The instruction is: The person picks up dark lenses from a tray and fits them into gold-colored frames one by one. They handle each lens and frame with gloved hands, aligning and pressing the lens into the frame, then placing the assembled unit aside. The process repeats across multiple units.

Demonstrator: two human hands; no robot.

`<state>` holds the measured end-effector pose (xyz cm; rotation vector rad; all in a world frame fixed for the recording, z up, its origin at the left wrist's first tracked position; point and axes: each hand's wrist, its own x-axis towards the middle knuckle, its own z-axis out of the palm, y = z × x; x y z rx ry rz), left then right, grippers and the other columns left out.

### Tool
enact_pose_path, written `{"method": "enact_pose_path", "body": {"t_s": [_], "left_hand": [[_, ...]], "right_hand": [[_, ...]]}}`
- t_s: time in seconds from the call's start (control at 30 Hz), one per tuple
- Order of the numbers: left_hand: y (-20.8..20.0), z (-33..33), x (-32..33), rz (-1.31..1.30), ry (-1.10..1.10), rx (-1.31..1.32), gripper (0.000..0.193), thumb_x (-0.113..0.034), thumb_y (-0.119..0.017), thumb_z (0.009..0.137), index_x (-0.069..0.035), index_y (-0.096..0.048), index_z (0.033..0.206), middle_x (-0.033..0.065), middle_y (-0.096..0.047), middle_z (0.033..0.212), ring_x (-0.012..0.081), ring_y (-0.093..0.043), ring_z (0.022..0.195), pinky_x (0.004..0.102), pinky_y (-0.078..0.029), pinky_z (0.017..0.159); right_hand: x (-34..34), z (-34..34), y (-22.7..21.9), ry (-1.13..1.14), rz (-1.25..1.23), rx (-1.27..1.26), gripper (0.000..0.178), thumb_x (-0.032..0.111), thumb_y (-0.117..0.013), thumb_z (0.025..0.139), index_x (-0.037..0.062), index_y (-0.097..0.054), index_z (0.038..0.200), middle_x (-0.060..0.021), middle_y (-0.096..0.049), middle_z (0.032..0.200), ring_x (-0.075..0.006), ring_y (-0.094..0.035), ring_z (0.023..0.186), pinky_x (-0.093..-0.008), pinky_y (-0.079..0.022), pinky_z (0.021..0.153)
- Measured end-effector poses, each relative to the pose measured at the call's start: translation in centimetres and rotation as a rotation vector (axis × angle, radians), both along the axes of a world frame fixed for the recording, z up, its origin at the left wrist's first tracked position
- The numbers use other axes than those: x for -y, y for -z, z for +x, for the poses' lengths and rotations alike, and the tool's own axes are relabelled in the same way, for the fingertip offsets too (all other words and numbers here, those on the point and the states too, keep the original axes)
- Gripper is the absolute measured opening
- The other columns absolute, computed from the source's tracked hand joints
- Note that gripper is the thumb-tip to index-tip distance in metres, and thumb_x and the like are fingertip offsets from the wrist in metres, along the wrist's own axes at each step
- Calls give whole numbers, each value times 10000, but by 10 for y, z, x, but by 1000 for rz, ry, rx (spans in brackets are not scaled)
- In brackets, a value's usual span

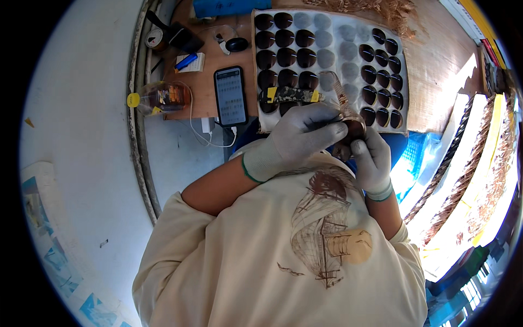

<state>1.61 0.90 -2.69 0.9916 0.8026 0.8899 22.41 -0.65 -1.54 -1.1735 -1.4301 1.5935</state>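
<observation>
The gloved left hand (305,133) and right hand (373,163) hold brown sunglasses (356,129); beyond lies a white tray (335,54) of dark lenses (286,56); a phone (231,97) sits to its left.

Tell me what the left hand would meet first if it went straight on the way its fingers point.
The left hand would likely meet the brown lens held between the hands first, then the right hand, though depth is unclear.
</observation>
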Motion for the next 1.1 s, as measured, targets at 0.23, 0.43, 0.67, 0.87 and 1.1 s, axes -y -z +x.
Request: {"method": "enact_pose_path", "body": {"t_s": [0.23,0.43,0.67,0.87,1.1], "left_hand": [[-1,-4,5,-110,-54,105,302,-262,-583,1056,21,-670,1113,38,-672,957,71,-597,865,264,-508,775],[1,-20,8,261,-179,-339,201,-205,-640,995,-8,-678,1009,59,-646,844,124,-611,757,305,-497,681],[-4,-29,7,569,-249,-589,163,-150,-697,890,-7,-689,969,150,-634,818,274,-638,683,361,-504,603],[-7,-29,2,613,-231,-448,162,-125,-670,903,4,-664,1001,154,-627,843,284,-636,701,366,-511,635],[4,-21,4,547,-224,-459,178,-106,-645,912,29,-609,1023,187,-618,872,310,-635,725,394,-506,653]], "right_hand": [[-11,-10,-2,-100,246,252,200,98,-558,966,-71,-652,1016,-119,-693,720,-198,-681,630,-300,-534,618],[-14,-29,4,-153,229,258,251,95,-645,925,-50,-624,1128,-138,-698,766,-258,-692,656,-332,-539,644],[-13,-40,11,-224,470,409,332,90,-665,913,-41,-585,1208,-195,-665,768,-388,-666,680,-391,-530,641],[-6,-39,11,-114,364,352,300,61,-624,936,-61,-579,1206,-171,-700,816,-298,-703,707,-347,-550,674],[-3,-42,5,124,61,34,275,0,-535,955,-85,-582,1213,-126,-718,1044,-140,-686,901,-279,-557,801]]}}
